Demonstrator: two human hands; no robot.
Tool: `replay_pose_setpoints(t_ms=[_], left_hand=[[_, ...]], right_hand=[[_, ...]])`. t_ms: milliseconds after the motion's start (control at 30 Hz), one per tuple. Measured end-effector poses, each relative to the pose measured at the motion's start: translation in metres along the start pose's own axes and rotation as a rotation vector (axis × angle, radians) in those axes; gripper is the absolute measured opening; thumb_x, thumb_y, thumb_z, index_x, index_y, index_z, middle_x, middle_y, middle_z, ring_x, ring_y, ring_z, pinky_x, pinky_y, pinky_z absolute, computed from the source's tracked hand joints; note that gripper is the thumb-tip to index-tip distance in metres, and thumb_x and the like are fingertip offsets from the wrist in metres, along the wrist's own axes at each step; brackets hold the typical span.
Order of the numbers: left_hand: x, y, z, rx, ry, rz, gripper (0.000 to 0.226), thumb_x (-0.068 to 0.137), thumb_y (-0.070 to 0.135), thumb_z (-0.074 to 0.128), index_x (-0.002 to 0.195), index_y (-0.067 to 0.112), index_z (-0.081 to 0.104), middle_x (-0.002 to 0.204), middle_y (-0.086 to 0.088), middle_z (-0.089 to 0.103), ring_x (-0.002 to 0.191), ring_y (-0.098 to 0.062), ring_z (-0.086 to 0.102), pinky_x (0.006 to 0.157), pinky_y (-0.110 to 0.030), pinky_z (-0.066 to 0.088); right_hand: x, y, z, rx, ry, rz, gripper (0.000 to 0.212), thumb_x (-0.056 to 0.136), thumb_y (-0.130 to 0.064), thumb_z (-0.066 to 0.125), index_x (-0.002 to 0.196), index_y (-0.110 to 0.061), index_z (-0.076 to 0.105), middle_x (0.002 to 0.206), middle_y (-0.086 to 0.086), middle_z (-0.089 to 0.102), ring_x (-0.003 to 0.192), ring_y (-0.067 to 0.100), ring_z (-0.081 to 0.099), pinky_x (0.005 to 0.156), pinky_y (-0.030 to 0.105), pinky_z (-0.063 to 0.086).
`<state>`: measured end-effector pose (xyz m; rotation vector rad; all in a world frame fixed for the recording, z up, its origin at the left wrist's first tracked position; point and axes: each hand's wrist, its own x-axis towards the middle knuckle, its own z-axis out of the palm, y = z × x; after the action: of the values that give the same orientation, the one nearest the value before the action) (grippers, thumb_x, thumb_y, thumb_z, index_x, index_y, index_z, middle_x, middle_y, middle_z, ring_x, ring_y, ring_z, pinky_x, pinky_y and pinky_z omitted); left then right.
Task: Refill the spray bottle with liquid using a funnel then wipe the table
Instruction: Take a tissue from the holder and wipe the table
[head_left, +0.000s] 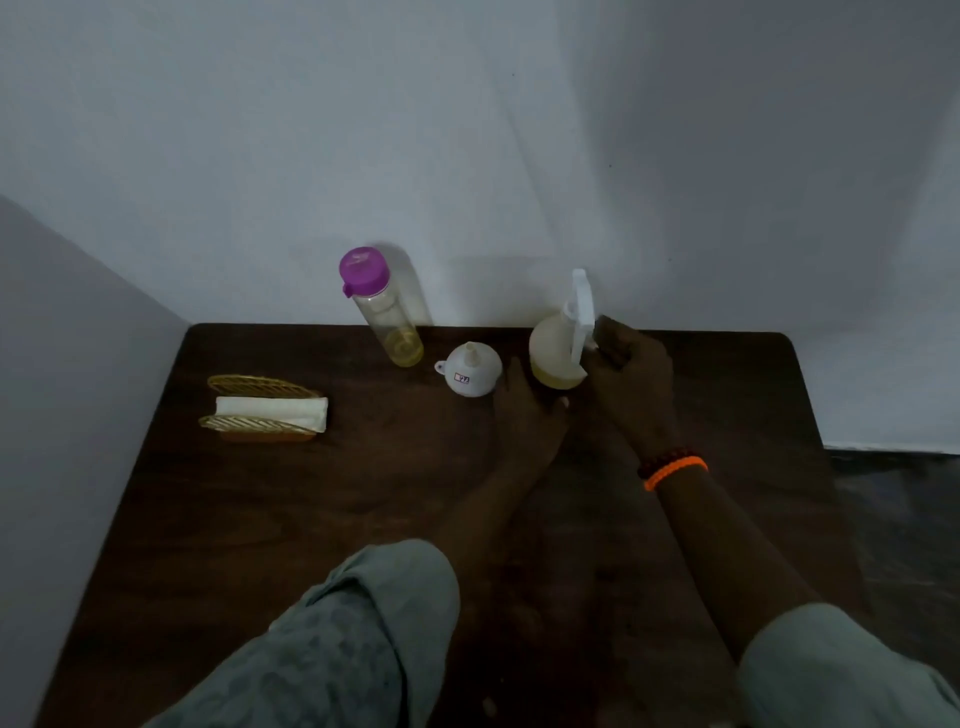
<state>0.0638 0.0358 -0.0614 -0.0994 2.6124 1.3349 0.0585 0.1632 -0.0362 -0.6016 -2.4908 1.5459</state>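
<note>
A translucent spray bottle (556, 353) with a white trigger head stands at the back of the dark wooden table (311, 519), a little yellowish liquid in its base. My right hand (631, 379) is closed around the trigger head from the right. My left hand (527, 410) lies flat on the table just left of the bottle's base, fingers apart. A white funnel (470, 370) rests upside down, spout up, left of that hand. A clear bottle (387, 312) with a purple cap stands further left, yellow liquid at its bottom.
A gold wire holder (260, 410) with a folded white cloth (272, 413) sits at the table's left side. White walls close in behind and to the left. The table's right edge drops to a dark floor (893, 519).
</note>
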Motion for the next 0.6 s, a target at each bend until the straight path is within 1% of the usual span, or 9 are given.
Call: replay_pose_setpoints(t_ms=[100, 200, 300, 367, 433, 467, 533, 567, 600], left_hand=[[-0.026, -0.013, -0.016, -0.052, 0.038, -0.005, 0.022, 0.096, 0.009, 0.059, 0.114, -0.003, 0.063, 0.115, -0.018, 0.067, 0.111, -0.03, 0.061, 0.102, -0.042, 0.046], [-0.058, -0.03, -0.04, -0.026, -0.011, -0.01, 0.024, 0.1, 0.012, 0.054, 0.118, 0.002, 0.065, 0.121, -0.014, 0.066, 0.115, -0.025, 0.06, 0.103, -0.029, 0.041], [-0.075, -0.043, -0.07, -0.05, -0.089, -0.034, 0.026, 0.101, 0.023, 0.055, 0.121, 0.01, 0.066, 0.122, -0.007, 0.068, 0.116, -0.021, 0.061, 0.105, -0.033, 0.045], [-0.082, -0.057, -0.095, -0.11, -0.1, -0.041, 0.026, 0.099, 0.03, 0.057, 0.116, 0.014, 0.069, 0.117, -0.004, 0.07, 0.112, -0.018, 0.064, 0.103, -0.037, 0.049], [-0.087, -0.073, -0.124, -0.144, -0.077, -0.041, 0.024, 0.096, 0.037, 0.06, 0.111, 0.021, 0.071, 0.11, 0.002, 0.072, 0.104, -0.011, 0.067, 0.097, -0.034, 0.053], [-0.088, -0.082, -0.14, -0.15, -0.065, -0.054, 0.023, 0.095, 0.041, 0.061, 0.109, 0.025, 0.071, 0.107, 0.007, 0.072, 0.1, -0.005, 0.066, 0.093, -0.029, 0.054], [-0.086, -0.102, -0.173, -0.145, -0.019, -0.047, 0.017, 0.093, 0.044, 0.063, 0.102, 0.031, 0.071, 0.096, 0.016, 0.07, 0.088, 0.009, 0.064, 0.079, -0.01, 0.049], [-0.084, -0.113, -0.191, -0.131, 0.01, -0.036, 0.014, 0.092, 0.043, 0.064, 0.099, 0.033, 0.071, 0.091, 0.019, 0.07, 0.085, 0.012, 0.063, 0.073, -0.005, 0.045], [-0.082, -0.125, -0.208, -0.121, 0.042, -0.037, 0.013, 0.091, 0.042, 0.065, 0.098, 0.033, 0.071, 0.089, 0.019, 0.07, 0.083, 0.013, 0.062, 0.071, -0.004, 0.043]], right_hand=[[-0.04, 0.005, 0.006, -0.018, 0.127, 0.1, 0.038, 0.09, -0.013, 0.067, 0.128, -0.007, 0.064, 0.125, 0.011, 0.068, 0.118, 0.021, 0.063, 0.105, 0.044, 0.049], [-0.085, 0.003, 0.025, 0.002, 0.121, 0.162, 0.028, 0.091, -0.014, 0.065, 0.118, -0.012, 0.068, 0.115, 0.004, 0.071, 0.111, 0.019, 0.065, 0.102, 0.046, 0.051], [-0.13, -0.011, 0.052, 0.012, 0.084, 0.149, 0.017, 0.09, -0.014, 0.066, 0.104, -0.022, 0.071, 0.1, -0.009, 0.069, 0.098, 0.009, 0.064, 0.099, 0.043, 0.052], [-0.151, -0.026, 0.074, 0.031, 0.051, 0.127, 0.012, 0.089, -0.02, 0.068, 0.1, -0.024, 0.072, 0.096, -0.009, 0.071, 0.09, 0.004, 0.065, 0.094, 0.039, 0.055], [-0.165, -0.044, 0.099, 0.058, 0.004, 0.102, 0.009, 0.089, -0.022, 0.068, 0.093, -0.027, 0.073, 0.09, -0.009, 0.073, 0.086, 0.0, 0.066, 0.089, 0.036, 0.057], [-0.169, -0.053, 0.112, 0.065, -0.02, 0.091, 0.008, 0.09, -0.023, 0.067, 0.092, -0.026, 0.073, 0.089, -0.009, 0.073, 0.087, 0.001, 0.066, 0.088, 0.036, 0.056], [-0.175, -0.069, 0.139, 0.064, -0.066, 0.066, 0.008, 0.09, -0.023, 0.066, 0.092, -0.025, 0.074, 0.091, -0.009, 0.073, 0.09, 0.006, 0.067, 0.091, 0.04, 0.055], [-0.177, -0.077, 0.153, 0.062, -0.091, 0.053, 0.008, 0.09, -0.023, 0.067, 0.092, -0.024, 0.074, 0.092, -0.009, 0.073, 0.092, 0.006, 0.067, 0.092, 0.042, 0.054], [-0.177, -0.085, 0.166, 0.06, -0.117, 0.037, 0.008, 0.089, -0.022, 0.067, 0.092, -0.025, 0.074, 0.093, -0.01, 0.073, 0.092, 0.006, 0.067, 0.094, 0.042, 0.053]])
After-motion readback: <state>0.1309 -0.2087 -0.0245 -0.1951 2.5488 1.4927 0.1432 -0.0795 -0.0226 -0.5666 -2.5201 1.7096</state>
